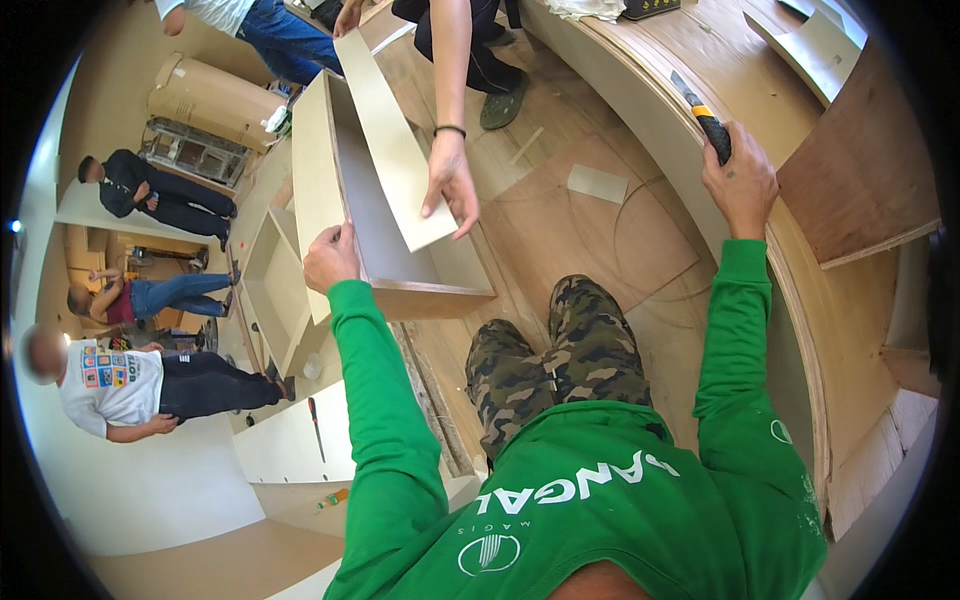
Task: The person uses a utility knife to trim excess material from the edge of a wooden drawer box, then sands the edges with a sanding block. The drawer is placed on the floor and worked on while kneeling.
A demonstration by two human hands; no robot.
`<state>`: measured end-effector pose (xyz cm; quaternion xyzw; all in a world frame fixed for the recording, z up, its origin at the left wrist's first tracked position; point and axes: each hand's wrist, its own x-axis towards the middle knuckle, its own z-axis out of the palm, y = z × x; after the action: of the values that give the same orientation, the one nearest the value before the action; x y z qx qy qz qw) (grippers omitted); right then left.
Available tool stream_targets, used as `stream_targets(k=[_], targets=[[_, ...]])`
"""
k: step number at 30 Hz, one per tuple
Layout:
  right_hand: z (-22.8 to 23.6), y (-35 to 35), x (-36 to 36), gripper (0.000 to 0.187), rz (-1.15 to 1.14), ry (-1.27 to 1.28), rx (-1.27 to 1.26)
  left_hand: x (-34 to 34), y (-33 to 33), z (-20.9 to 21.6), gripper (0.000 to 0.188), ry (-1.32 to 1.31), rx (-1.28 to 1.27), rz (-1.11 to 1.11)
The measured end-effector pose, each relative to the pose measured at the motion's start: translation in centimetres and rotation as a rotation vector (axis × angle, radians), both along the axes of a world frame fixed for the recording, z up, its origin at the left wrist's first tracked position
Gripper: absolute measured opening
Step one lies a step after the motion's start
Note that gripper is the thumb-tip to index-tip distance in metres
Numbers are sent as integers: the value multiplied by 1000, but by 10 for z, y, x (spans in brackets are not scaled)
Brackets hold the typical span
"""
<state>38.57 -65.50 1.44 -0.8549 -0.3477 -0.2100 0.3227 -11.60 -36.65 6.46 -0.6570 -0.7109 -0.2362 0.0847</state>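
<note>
My right hand [742, 185] is closed around the handle of a black and yellow utility knife [710, 130], its blade out and pointing up and away over the curved wooden counter. My left hand [332, 258] pinches the near upper edge of an open wooden box [430, 302] with pale sides. Across the box's opening slants a long cream strip [385, 135]. A co-worker's two hands hold that strip, one [452, 185] near its close end and the other at its far end. My left fingertips are partly hidden against the box edge.
The curved counter [800, 350] runs along my right, with a brown panel [860, 160] standing on it. A pale rectangular piece [598, 184] lies on the floor. Another open box frame [275, 285] and a screwdriver [316, 425] are on the left. Several people stand beyond.
</note>
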Motion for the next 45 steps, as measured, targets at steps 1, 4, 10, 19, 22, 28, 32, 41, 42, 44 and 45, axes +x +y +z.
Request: stream_targets(k=[1, 4, 10, 19, 22, 28, 32, 41, 42, 44, 45], targets=[[1, 0, 0, 25, -1, 10, -1, 0, 0, -2, 38, -14, 15, -6], [3, 1, -1, 25, -9, 31, 5, -2, 1, -10, 46, -86, -6, -30], [4, 2, 0, 24, -19, 47, -18, -10, 21, -20, 73, 6, -239, 40], [2, 2, 1, 24, -18, 24, -8, -15, 25, -24, 82, 58, -336, 19], [1, 2, 1, 24, -23, 18, 7, -14, 25, -23, 80, 76, -307, 23], [0, 2, 1, 24, -18, 29, -9, -10, 26, -21, 76, 108, -294, 41], [-1, 2, 2, 26, -25, 6, -2, -9, 24, -17, 77, 67, -286, 48], [-15, 5, 10, 28, -46, -74, -7, -13, 27, -20, 101, 102, -310, 8], [-15, 5, 10, 29, -38, -60, -23, -15, 28, -21, 106, 99, -310, 6], [-10, 4, 7, 30, -49, -39, -28, -19, 31, -20, 112, 75, -330, -15], [-6, 3, 6, 31, -46, -49, -33, -21, 33, -20, 115, 63, -334, -8]])
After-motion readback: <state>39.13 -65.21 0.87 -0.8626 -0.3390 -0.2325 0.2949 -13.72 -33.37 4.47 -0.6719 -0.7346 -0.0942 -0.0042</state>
